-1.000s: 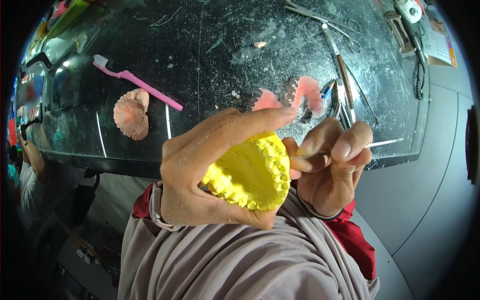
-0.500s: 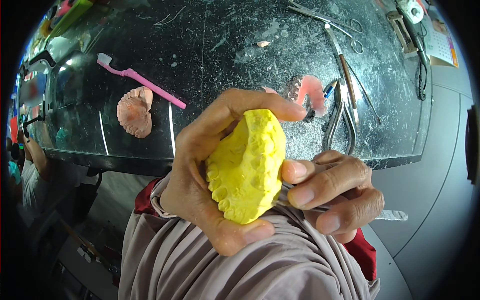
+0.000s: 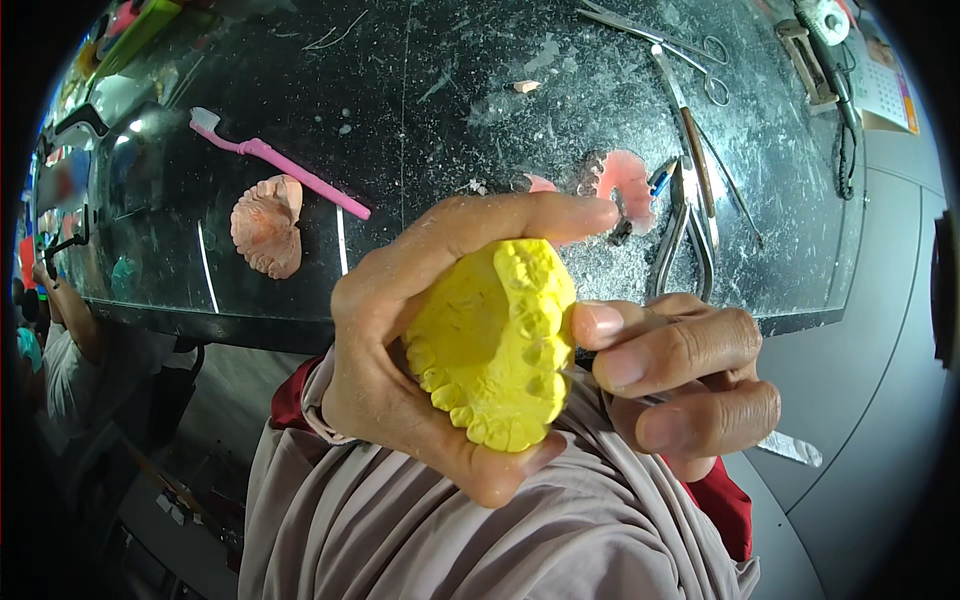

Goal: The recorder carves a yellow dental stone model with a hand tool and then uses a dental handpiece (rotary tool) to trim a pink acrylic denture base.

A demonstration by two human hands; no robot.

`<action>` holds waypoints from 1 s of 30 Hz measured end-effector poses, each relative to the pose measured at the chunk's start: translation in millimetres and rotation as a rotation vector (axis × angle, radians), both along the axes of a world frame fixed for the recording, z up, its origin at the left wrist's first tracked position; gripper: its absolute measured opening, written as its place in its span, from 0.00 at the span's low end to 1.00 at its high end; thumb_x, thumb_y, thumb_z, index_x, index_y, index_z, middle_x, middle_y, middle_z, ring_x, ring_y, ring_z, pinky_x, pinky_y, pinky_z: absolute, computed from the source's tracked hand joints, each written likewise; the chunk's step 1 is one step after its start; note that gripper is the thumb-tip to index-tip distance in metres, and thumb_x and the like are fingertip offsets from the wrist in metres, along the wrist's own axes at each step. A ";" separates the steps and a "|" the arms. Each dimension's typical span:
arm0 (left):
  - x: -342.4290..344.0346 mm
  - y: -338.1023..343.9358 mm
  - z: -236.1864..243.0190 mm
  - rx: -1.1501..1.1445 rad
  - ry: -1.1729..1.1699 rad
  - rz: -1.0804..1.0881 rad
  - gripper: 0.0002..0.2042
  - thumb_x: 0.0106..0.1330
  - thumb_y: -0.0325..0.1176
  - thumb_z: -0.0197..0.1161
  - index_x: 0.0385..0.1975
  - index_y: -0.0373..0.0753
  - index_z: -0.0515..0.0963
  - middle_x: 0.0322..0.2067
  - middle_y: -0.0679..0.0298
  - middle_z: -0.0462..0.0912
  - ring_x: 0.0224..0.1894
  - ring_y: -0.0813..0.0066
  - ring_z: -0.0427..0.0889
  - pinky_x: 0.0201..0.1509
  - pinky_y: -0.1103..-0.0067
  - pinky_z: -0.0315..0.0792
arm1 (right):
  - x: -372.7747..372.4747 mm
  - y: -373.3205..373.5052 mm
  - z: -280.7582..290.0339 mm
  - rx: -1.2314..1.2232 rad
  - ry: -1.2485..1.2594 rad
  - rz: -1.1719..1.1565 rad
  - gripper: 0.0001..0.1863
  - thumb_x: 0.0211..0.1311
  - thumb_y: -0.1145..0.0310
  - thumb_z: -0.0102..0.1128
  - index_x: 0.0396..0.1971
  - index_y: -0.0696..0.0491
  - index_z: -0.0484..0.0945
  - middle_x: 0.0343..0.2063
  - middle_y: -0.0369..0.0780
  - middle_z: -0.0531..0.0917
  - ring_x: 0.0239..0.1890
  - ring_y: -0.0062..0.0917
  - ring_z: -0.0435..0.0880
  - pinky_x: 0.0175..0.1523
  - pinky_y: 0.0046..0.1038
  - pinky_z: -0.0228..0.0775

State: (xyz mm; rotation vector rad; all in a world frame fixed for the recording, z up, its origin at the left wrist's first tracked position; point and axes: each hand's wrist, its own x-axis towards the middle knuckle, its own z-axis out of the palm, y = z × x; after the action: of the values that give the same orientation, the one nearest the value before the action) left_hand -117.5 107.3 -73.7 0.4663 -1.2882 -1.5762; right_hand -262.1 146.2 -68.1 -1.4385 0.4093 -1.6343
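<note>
A yellow plaster dental cast (image 3: 495, 350) with a row of moulded teeth is gripped in my left hand (image 3: 385, 330). The thumb presses its lower edge and the forefinger reaches over the top. My right hand (image 3: 690, 385) is closed round a slim metal dental carver (image 3: 793, 449). Its flat end sticks out past the little-finger side, and its thin tip points at the teeth on the cast's right side. My right thumb and fingertips rest against or very near that side. Fingers hide the middle of the carver.
On the dusty black glass table (image 3: 450, 120) lie a pink toothbrush (image 3: 290, 172), a pinkish dental cast (image 3: 267, 228), a pink denture base plate (image 3: 625, 185), pliers (image 3: 688, 235), a brown-handled knife (image 3: 697, 160) and scissors (image 3: 690, 50). At far left, another person's arm (image 3: 75, 315) shows.
My left hand has turned the yellow cast so more of its palate and front teeth face up. My right hand has shifted slightly right, the carver's flat end tilting lower.
</note>
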 end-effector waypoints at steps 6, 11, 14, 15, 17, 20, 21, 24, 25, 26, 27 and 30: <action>-2.3 1.2 -0.2 0.001 -0.003 -0.004 0.37 0.30 0.36 0.67 0.43 0.23 0.61 0.17 0.67 0.70 0.17 0.87 0.66 0.22 0.92 0.58 | -4.5 1.9 -1.9 0.107 -0.140 0.110 0.07 0.58 0.71 0.43 0.30 0.60 0.64 0.37 0.53 0.66 0.50 0.50 0.64 0.43 0.23 0.73; -8.8 4.2 1.1 -0.005 -0.022 0.007 0.37 0.29 0.37 0.68 0.43 0.23 0.61 0.17 0.67 0.69 0.17 0.87 0.65 0.22 0.92 0.57 | -6.8 -1.7 -2.5 0.101 -0.091 0.130 0.08 0.58 0.70 0.43 0.29 0.60 0.65 0.34 0.53 0.68 0.46 0.48 0.69 0.39 0.20 0.74; -17.7 9.5 3.8 -0.010 -0.031 0.009 0.38 0.29 0.37 0.68 0.43 0.24 0.61 0.17 0.67 0.69 0.17 0.87 0.65 0.22 0.92 0.57 | -8.3 -0.2 2.1 0.153 -0.060 0.120 0.09 0.58 0.69 0.43 0.29 0.60 0.65 0.34 0.52 0.68 0.45 0.47 0.70 0.36 0.18 0.75; -13.9 8.6 3.5 -0.011 -0.034 0.011 0.38 0.29 0.37 0.68 0.43 0.24 0.61 0.17 0.67 0.69 0.17 0.87 0.65 0.22 0.92 0.57 | -8.1 -0.1 1.7 0.153 -0.060 0.120 0.09 0.58 0.69 0.43 0.29 0.60 0.65 0.34 0.52 0.68 0.45 0.47 0.70 0.36 0.18 0.75; -7.7 6.0 2.3 -0.016 -0.040 0.014 0.38 0.29 0.37 0.68 0.43 0.24 0.61 0.17 0.67 0.69 0.17 0.87 0.64 0.22 0.92 0.56 | -7.4 0.0 0.5 0.130 -0.031 0.092 0.08 0.58 0.68 0.44 0.29 0.58 0.66 0.35 0.52 0.68 0.44 0.45 0.71 0.34 0.19 0.75; -0.1 6.2 2.6 -0.022 -0.050 0.019 0.38 0.29 0.38 0.68 0.43 0.24 0.61 0.17 0.67 0.69 0.17 0.87 0.64 0.21 0.92 0.56 | -7.9 -1.3 2.5 0.027 0.155 -0.051 0.08 0.57 0.67 0.47 0.30 0.56 0.68 0.35 0.51 0.69 0.44 0.42 0.73 0.32 0.21 0.75; -2.2 10.3 4.6 -0.024 -0.053 0.020 0.38 0.29 0.38 0.68 0.43 0.24 0.61 0.17 0.67 0.69 0.17 0.87 0.64 0.21 0.92 0.56 | -9.9 -3.4 2.0 0.028 0.155 -0.050 0.08 0.57 0.67 0.47 0.30 0.56 0.68 0.35 0.51 0.69 0.44 0.42 0.73 0.32 0.21 0.75; -2.3 6.4 3.8 -0.032 -0.062 0.025 0.38 0.29 0.38 0.68 0.43 0.25 0.61 0.17 0.67 0.69 0.17 0.87 0.64 0.21 0.92 0.56 | -13.9 -8.4 -0.4 -0.043 0.136 0.092 0.07 0.55 0.66 0.49 0.31 0.53 0.70 0.35 0.49 0.70 0.44 0.40 0.73 0.30 0.23 0.74; -9.9 10.6 5.8 -0.034 -0.065 0.026 0.38 0.29 0.38 0.68 0.43 0.25 0.61 0.17 0.67 0.69 0.17 0.87 0.64 0.21 0.92 0.56 | -11.9 -5.8 -2.3 -0.038 0.121 0.068 0.07 0.54 0.66 0.50 0.31 0.53 0.71 0.36 0.49 0.70 0.44 0.40 0.73 0.30 0.21 0.74; -3.9 12.6 6.1 -0.037 -0.070 0.030 0.38 0.29 0.38 0.68 0.43 0.25 0.61 0.17 0.67 0.69 0.17 0.87 0.64 0.21 0.92 0.56 | -8.9 -2.7 -4.9 -0.032 0.102 0.046 0.07 0.54 0.67 0.51 0.32 0.52 0.71 0.37 0.49 0.69 0.43 0.40 0.74 0.30 0.19 0.73; -1.0 7.6 3.5 -0.040 -0.076 0.034 0.38 0.29 0.38 0.68 0.43 0.25 0.61 0.17 0.67 0.69 0.17 0.87 0.63 0.21 0.92 0.56 | -3.1 0.1 -6.3 -0.033 0.099 0.048 0.07 0.54 0.67 0.51 0.32 0.52 0.71 0.37 0.49 0.69 0.43 0.40 0.74 0.30 0.19 0.73; 8.7 4.4 3.1 -0.048 -0.084 0.039 0.38 0.28 0.39 0.68 0.43 0.25 0.61 0.17 0.67 0.68 0.16 0.87 0.63 0.21 0.92 0.55 | 7.4 3.7 -7.7 0.094 -0.173 -0.032 0.06 0.54 0.68 0.51 0.31 0.53 0.71 0.39 0.52 0.67 0.45 0.41 0.72 0.32 0.16 0.73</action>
State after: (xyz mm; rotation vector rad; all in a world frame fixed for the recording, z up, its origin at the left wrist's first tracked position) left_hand -108.8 111.7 -70.7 0.5290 -1.3695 -1.5043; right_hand -254.7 150.0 -75.8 -1.2164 0.4061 -1.7264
